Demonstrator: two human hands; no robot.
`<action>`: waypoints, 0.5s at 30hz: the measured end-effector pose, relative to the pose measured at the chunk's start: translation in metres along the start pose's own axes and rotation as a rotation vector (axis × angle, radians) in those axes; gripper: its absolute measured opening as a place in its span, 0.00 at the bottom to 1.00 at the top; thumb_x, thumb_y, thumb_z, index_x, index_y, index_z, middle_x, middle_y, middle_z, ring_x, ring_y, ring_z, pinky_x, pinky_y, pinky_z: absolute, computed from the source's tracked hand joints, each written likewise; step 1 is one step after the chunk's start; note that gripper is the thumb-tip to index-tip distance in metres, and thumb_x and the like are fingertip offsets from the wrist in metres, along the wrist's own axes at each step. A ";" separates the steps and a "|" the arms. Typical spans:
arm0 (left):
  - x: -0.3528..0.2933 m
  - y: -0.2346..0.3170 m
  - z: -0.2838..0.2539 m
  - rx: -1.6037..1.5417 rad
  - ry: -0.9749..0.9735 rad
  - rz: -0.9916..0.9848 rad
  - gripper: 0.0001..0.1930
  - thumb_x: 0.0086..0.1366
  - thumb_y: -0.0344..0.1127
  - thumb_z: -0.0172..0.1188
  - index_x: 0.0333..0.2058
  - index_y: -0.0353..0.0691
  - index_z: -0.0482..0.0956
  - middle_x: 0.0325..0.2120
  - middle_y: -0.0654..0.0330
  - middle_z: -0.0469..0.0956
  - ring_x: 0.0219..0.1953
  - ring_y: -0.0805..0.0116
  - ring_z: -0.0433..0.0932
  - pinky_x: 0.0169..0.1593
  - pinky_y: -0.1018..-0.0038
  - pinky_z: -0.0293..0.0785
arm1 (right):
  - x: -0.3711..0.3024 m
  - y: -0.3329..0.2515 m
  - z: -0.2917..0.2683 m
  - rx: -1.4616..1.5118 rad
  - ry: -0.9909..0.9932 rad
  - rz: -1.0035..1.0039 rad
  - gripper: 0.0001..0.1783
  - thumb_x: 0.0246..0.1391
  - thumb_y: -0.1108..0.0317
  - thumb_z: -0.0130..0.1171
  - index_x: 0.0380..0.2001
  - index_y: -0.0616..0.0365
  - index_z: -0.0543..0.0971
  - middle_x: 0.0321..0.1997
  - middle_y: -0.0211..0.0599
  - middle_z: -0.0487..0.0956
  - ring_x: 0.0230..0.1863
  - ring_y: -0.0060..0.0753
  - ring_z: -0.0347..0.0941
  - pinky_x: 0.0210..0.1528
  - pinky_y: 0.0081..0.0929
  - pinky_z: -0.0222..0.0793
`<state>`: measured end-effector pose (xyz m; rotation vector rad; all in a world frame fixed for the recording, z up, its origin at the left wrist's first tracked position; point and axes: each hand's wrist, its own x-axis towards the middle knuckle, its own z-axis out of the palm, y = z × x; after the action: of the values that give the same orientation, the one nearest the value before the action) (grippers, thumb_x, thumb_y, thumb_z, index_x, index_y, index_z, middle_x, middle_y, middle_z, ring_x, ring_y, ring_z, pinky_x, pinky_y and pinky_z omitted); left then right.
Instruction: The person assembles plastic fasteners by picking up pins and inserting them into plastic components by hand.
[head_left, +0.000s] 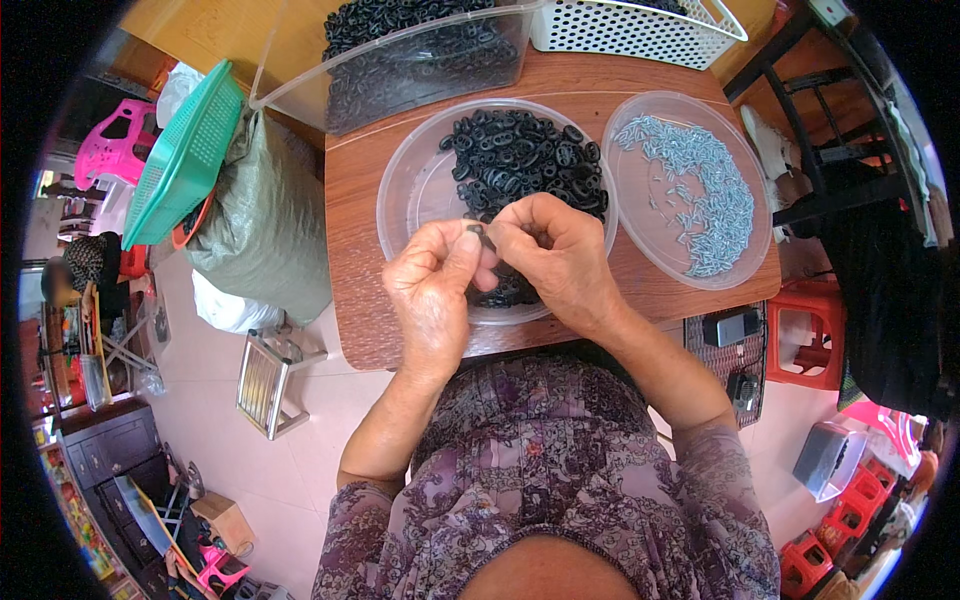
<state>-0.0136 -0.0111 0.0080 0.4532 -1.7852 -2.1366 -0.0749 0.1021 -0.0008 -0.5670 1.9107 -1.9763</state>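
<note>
Above tub [412,188], both hands' fingers [462,256] pinch dark piece [478,231].

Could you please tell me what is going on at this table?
A person is working with two bare hands over a round, clear plastic tub of black, oval ring-like pieces. The left hand pinches a small dark piece; the right hand is close up against it, though what it grips is hard to tell. To the right, a shallow, round, clear plastic container holds small silvery-blue screw-like pieces. Both containers sit on a brown wood-grain table.
</note>
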 end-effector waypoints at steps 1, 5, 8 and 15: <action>-0.002 -0.001 0.001 -0.024 -0.004 -0.012 0.06 0.61 0.26 0.50 0.31 0.29 0.73 0.21 0.61 0.74 0.19 0.78 0.68 0.26 0.84 0.66 | 0.001 0.002 0.002 0.012 0.045 -0.056 0.04 0.50 0.75 0.53 0.25 0.64 0.71 0.21 0.27 0.72 0.23 0.12 0.66 0.23 0.13 0.62; -0.004 -0.007 0.004 -0.151 0.018 -0.054 0.06 0.61 0.27 0.50 0.32 0.29 0.73 0.21 0.60 0.74 0.19 0.78 0.69 0.26 0.84 0.66 | -0.001 -0.003 0.011 0.115 0.104 -0.070 0.03 0.49 0.79 0.51 0.24 0.64 0.69 0.19 0.30 0.71 0.18 0.14 0.66 0.18 0.15 0.63; -0.004 -0.005 0.006 -0.178 0.033 -0.062 0.06 0.61 0.26 0.50 0.32 0.29 0.73 0.21 0.60 0.74 0.20 0.78 0.69 0.26 0.84 0.66 | -0.002 0.000 0.013 0.072 0.134 -0.136 0.02 0.49 0.80 0.51 0.25 0.65 0.69 0.18 0.30 0.70 0.17 0.15 0.66 0.16 0.15 0.61; -0.004 -0.001 0.008 -0.188 0.070 -0.036 0.06 0.61 0.26 0.49 0.32 0.29 0.73 0.20 0.60 0.73 0.20 0.78 0.69 0.27 0.84 0.65 | -0.002 0.000 0.008 -0.135 0.124 -0.244 0.03 0.45 0.80 0.53 0.24 0.62 0.70 0.19 0.32 0.69 0.18 0.20 0.67 0.18 0.19 0.62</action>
<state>-0.0133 -0.0024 0.0085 0.5086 -1.5327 -2.2577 -0.0689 0.0961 -0.0011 -0.7631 2.1528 -2.0818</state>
